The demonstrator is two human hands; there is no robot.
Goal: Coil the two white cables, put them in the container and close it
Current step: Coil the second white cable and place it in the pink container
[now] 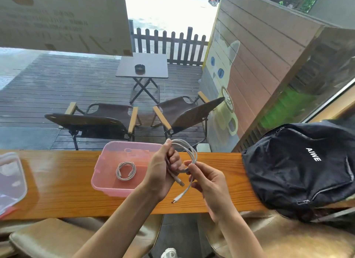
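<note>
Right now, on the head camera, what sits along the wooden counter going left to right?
Clear lid at the left edge → pink container with one coiled cable inside → left hand holding the second cable's loops → right hand pinching that cable → black backpack.

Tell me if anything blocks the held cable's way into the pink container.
Nothing visible does. The pink container is open beside the hands; its lid lies far left. Only the first coiled cable sits inside, leaving room.

Lid (11, 182) cut off at left edge.
</note>
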